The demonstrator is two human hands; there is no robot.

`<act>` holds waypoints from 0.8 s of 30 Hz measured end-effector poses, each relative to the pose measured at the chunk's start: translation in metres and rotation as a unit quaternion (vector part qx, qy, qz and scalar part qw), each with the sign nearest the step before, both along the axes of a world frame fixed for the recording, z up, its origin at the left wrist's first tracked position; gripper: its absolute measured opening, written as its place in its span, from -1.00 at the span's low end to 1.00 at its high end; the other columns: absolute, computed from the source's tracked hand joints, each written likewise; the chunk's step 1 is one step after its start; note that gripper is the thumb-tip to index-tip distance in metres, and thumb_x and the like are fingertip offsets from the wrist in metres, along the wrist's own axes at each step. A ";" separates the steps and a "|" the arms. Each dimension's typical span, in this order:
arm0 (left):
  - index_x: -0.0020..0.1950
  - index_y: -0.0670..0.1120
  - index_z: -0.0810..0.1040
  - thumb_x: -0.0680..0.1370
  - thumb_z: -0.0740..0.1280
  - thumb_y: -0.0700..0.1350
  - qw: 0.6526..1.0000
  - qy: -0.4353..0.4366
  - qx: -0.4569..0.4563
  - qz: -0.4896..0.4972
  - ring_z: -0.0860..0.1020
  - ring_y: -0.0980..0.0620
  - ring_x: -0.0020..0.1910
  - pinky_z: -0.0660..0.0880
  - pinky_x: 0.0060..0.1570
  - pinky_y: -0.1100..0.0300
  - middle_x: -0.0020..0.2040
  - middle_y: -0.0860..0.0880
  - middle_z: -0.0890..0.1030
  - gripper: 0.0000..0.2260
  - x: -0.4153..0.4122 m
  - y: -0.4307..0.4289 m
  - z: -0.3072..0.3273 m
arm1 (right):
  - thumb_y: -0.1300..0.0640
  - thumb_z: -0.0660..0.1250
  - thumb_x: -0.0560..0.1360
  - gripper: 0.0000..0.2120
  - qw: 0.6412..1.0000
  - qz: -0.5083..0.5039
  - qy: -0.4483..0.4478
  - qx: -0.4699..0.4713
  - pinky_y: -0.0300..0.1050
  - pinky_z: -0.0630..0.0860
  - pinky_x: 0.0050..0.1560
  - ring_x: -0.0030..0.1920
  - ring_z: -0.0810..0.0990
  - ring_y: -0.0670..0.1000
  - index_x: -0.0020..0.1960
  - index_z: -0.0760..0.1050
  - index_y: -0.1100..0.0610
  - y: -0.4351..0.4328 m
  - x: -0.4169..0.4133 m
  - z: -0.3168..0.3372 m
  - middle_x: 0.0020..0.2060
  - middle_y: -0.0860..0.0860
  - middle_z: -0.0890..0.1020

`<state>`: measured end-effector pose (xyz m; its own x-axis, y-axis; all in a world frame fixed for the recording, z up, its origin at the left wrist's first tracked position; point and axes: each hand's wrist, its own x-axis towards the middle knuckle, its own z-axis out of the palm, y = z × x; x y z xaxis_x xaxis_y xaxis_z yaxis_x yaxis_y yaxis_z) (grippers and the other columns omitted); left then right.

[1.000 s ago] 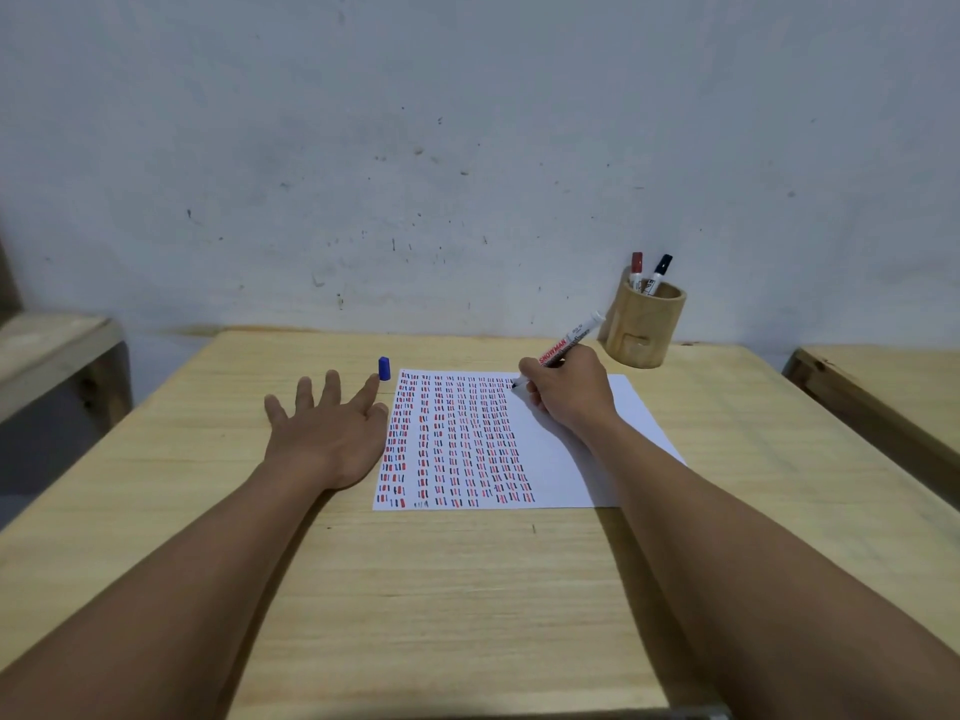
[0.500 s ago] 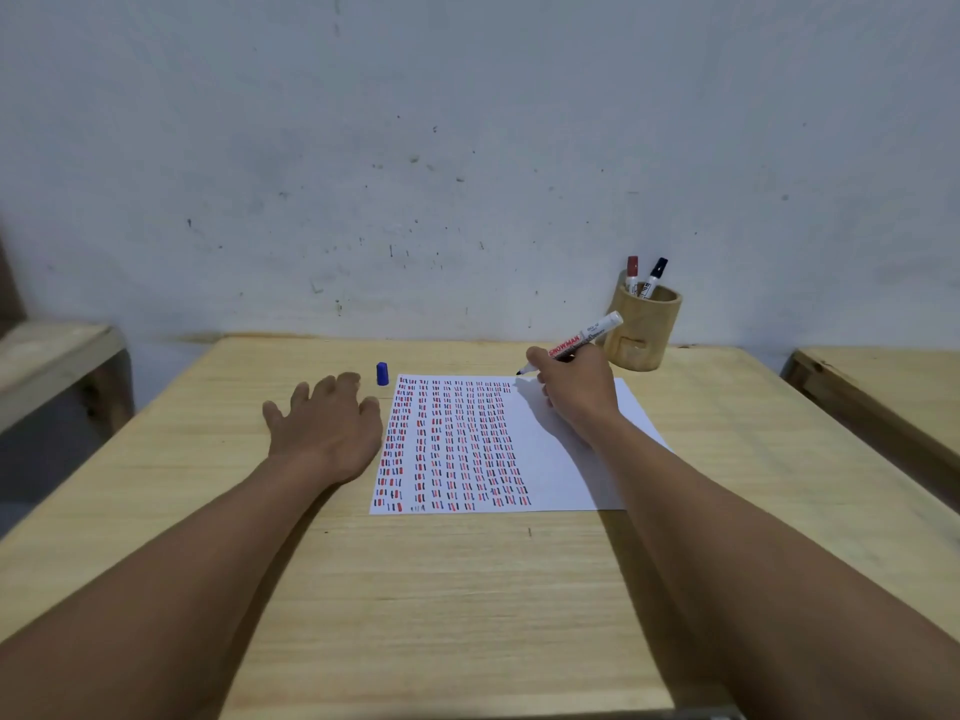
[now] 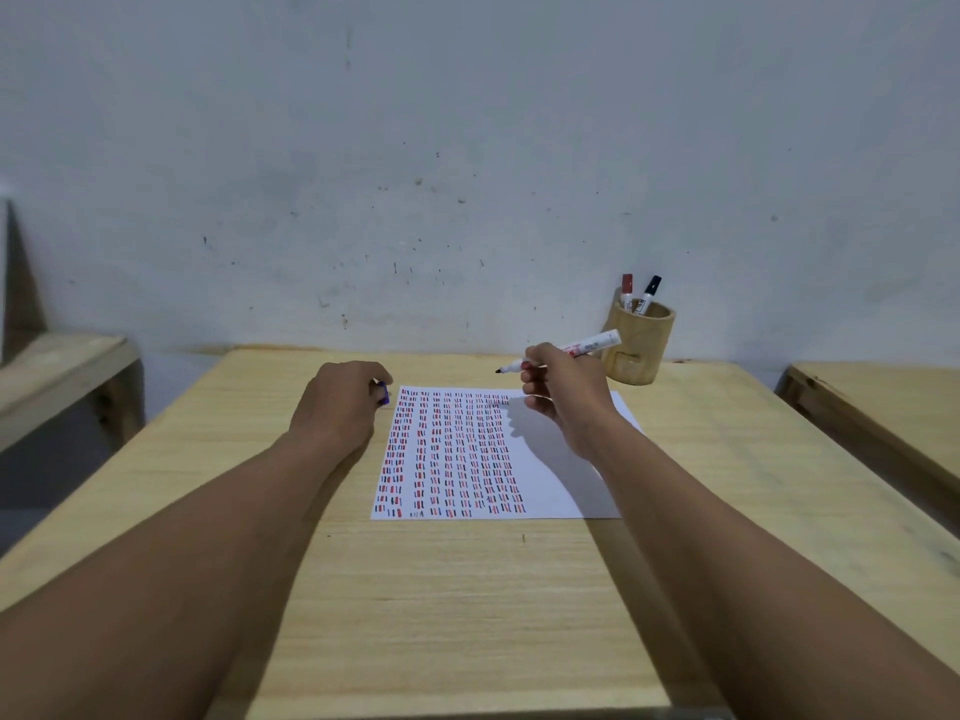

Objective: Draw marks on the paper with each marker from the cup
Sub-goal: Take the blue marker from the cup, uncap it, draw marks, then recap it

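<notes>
White paper sheet (image 3: 550, 459), centre frame, mostly filled with dashes. Right hand (image 3: 563, 389) pinching uncapped white marker (image 3: 563, 351); left hand (image 3: 345, 400) closed around small blue cap (image 3: 383, 394). Recapping probably next.

Pale scuffed wall (image 3: 415, 148) across upper frame; light wooden table (image 3: 441, 615) below; wooden benches at far left (image 3: 62, 376) and far right (image 3: 878, 402).
</notes>
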<state>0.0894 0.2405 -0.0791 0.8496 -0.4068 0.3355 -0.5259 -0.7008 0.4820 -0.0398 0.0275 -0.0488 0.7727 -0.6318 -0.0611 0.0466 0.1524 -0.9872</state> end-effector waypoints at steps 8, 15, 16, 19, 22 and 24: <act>-0.03 -0.04 0.66 0.59 0.35 -0.18 0.986 0.048 -0.155 -0.026 0.58 0.05 -0.13 0.36 -0.24 0.33 -0.11 0.04 0.66 -0.90 -0.039 -0.015 0.041 | 0.15 0.46 0.53 -0.87 0.999 0.029 -0.028 0.034 -0.26 0.52 -0.42 -0.44 0.53 -0.10 -0.07 0.65 0.23 0.020 -0.020 0.009 -0.41 0.00 0.57; 0.00 -0.08 0.70 0.55 0.42 -0.15 0.939 0.178 -0.283 -0.078 0.52 -0.03 -0.24 0.49 -0.21 0.10 -0.19 -0.07 0.66 -0.92 -0.079 -0.038 0.069 | 0.18 0.47 0.52 -0.77 0.995 0.029 -0.070 0.062 -0.26 0.54 -0.37 -0.39 0.53 -0.08 0.04 0.65 0.36 0.027 -0.036 0.026 -0.38 0.03 0.56; 0.01 -0.08 0.70 0.55 0.42 -0.15 0.935 0.193 -0.287 -0.081 0.55 -0.05 -0.21 0.54 -0.15 0.03 -0.16 -0.09 0.68 -0.92 -0.082 -0.040 0.071 | 0.18 0.47 0.52 -0.74 0.995 0.030 -0.074 0.062 -0.27 0.54 -0.38 -0.40 0.53 -0.08 0.07 0.65 0.38 0.026 -0.038 0.028 -0.39 0.02 0.56; 0.05 -0.10 0.70 0.55 0.42 -0.15 0.922 0.228 -0.299 -0.088 0.59 -0.05 -0.10 0.58 -0.02 -0.02 -0.01 -0.16 0.71 -0.89 -0.091 -0.043 0.077 | 0.18 0.47 0.53 -0.70 0.994 0.034 -0.081 0.062 -0.28 0.55 -0.37 -0.39 0.55 -0.09 0.11 0.63 0.41 0.023 -0.045 0.034 -0.38 0.01 0.58; 0.05 -0.12 0.69 0.58 0.39 -0.17 0.911 0.260 -0.303 -0.107 0.62 -0.02 -0.04 0.57 0.00 0.09 0.00 -0.11 0.72 -0.89 -0.098 -0.044 0.081 | 0.18 0.48 0.52 -0.65 0.993 0.040 -0.090 0.066 -0.29 0.57 -0.35 -0.38 0.57 -0.08 0.15 0.61 0.44 0.022 -0.050 0.037 -0.35 0.04 0.60; 0.03 -0.12 0.69 0.59 0.38 -0.17 0.899 0.282 -0.315 -0.115 0.63 0.00 -0.03 0.59 0.04 0.09 -0.02 -0.10 0.73 -0.91 -0.102 -0.045 0.084 | 0.19 0.49 0.51 -0.63 0.991 0.041 -0.100 0.078 -0.29 0.57 -0.36 -0.38 0.58 -0.07 0.17 0.60 0.46 0.021 -0.052 0.038 -0.34 0.06 0.61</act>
<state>-0.0125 0.1954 0.0045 0.8747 -0.4734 0.1039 -0.1701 -0.0991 0.9804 -0.0913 0.0486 -0.0109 0.8279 -0.5608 0.0065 0.2195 0.3132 -0.9240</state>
